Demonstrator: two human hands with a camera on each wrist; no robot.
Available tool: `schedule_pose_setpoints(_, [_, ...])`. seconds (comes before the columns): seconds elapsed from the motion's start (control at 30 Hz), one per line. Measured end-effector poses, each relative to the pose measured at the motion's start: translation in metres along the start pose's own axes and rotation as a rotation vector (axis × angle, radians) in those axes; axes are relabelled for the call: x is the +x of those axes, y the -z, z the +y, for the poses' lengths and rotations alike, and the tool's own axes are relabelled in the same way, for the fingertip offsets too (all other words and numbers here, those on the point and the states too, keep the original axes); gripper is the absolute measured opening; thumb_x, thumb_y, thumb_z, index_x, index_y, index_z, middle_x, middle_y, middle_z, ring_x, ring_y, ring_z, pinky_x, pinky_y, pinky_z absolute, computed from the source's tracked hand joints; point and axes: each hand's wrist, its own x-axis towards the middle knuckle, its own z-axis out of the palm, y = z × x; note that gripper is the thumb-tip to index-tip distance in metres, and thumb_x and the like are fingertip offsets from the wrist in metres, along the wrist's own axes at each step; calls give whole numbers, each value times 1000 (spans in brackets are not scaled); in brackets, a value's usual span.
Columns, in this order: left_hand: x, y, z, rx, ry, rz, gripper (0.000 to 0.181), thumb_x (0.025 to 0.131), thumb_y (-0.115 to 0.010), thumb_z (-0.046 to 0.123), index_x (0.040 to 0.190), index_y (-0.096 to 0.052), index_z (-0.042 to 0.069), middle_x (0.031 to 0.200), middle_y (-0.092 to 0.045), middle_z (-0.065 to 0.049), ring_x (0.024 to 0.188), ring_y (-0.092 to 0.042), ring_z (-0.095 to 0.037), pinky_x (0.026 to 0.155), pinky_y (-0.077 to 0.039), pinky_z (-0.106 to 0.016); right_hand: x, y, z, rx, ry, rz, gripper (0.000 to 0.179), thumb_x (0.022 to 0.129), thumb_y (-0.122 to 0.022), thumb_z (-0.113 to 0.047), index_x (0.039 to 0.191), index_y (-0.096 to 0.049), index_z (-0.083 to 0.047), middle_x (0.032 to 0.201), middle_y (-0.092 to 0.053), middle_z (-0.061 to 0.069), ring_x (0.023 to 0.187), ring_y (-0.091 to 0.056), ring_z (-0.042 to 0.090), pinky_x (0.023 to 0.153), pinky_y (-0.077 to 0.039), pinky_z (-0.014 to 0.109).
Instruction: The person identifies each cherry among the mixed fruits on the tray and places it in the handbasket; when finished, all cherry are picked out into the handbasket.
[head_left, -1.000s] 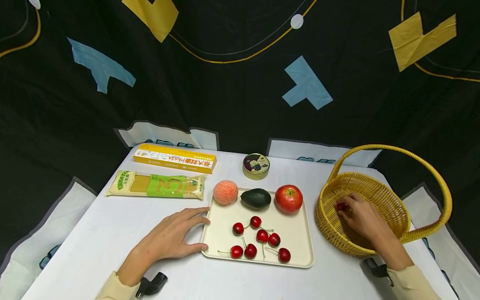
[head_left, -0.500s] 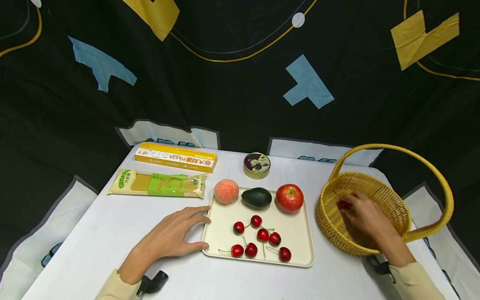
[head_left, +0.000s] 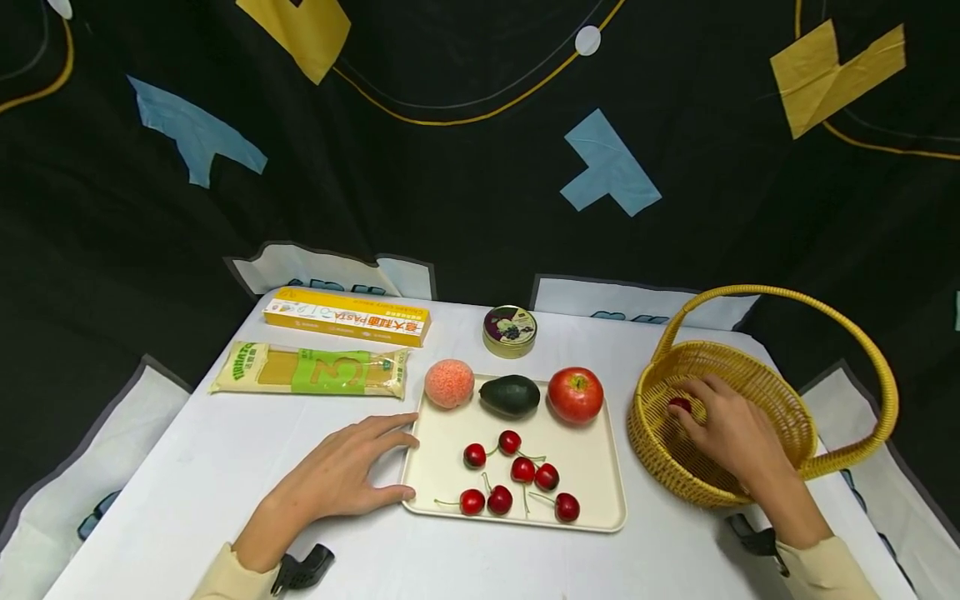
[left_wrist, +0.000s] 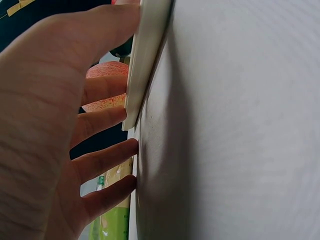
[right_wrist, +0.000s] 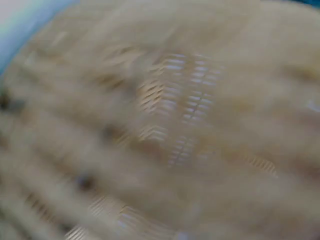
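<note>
In the head view, my left hand (head_left: 337,471) lies at the left edge of the cream tray (head_left: 611,518), fingers spread. The left wrist view has its thumb and two fingertips against the tray's rim (left_wrist: 145,60). My right hand (head_left: 731,429) reaches into the yellow wicker basket (head_left: 652,450), its thumb and fingers parted beside a dark red cherry (head_left: 679,405). Several cherries (head_left: 522,470) with stems lie on the tray. Behind them sit a pinkish-orange round fruit (head_left: 449,384), a dark green avocado (head_left: 510,396) and a red apple (head_left: 575,395). Blur hides the right fingers in the right wrist view.
A yellow pasta box (head_left: 347,317) and a bag of pasta (head_left: 311,369) lie at the back left. A round tin (head_left: 509,332) stands behind the tray. The basket's tall handle (head_left: 888,379) arches over its right side. A black curtain (head_left: 450,208) hangs behind the table.
Inside the basket, my right hand's thumb and fingers have parted from the cherry they pinched. My left hand and the tray stay in place.
</note>
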Motion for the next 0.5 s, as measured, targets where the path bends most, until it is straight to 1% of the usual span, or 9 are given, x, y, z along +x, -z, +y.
schedule_pose_setpoints(0.13, [-1, 0, -1, -1, -1, 2, 59, 86, -83, 66, 129, -73, 27, 161, -55, 1, 145, -55, -25, 116, -50, -53, -1, 6, -20, 20, 41, 88, 38, 88, -89, -14, 123, -75, -7, 114, -70, 20, 66, -61, 21, 49, -53, 34])
schedule_pose_setpoints(0.2, [-1, 0, -1, -2, -2, 6, 59, 86, -83, 65, 129, -73, 27, 161, -55, 1, 146, -55, -25, 117, -49, -53, -1, 8, -30, 34, 56, 115, 37, 88, -89, -13, 122, -76, -9, 112, -71, 16, 70, -64, 22, 52, -54, 34])
schedule_pose_setpoints(0.3, [0, 0, -1, -5, -4, 9, 59, 85, -84, 65, 129, -73, 27, 161, -55, 1, 146, -54, -25, 117, -49, -54, -4, 10, -45, 61, 71, 127, 37, 88, -88, -14, 123, -76, -12, 109, -70, 11, 75, -66, 23, 54, -55, 33])
schedule_pose_setpoints(0.37, [0, 0, -1, -8, 0, 5, 59, 85, -83, 65, 129, -73, 28, 162, -54, 2, 147, -54, -24, 118, -49, -53, -5, 11, -54, 78, 85, 127, 37, 89, -88, -15, 123, -76, -12, 110, -71, 10, 79, -69, 24, 57, -58, 36])
schedule_pose_setpoints(0.43, [0, 0, -1, -8, 0, 2, 59, 86, -82, 67, 130, -73, 28, 162, -54, 2, 147, -54, -24, 118, -48, -53, -8, 10, -63, 91, 99, 124, 36, 88, -89, -16, 122, -76, -12, 110, -71, 8, 79, -69, 24, 57, -59, 37])
schedule_pose_setpoints(0.5, [0, -1, -1, -6, 3, -3, 60, 86, -81, 68, 130, -73, 28, 162, -54, 2, 147, -53, -24, 118, -48, -53, -10, 9, -71, 97, 116, 125, 36, 88, -90, -17, 120, -76, -12, 111, -72, 7, 81, -71, 24, 60, -62, 39])
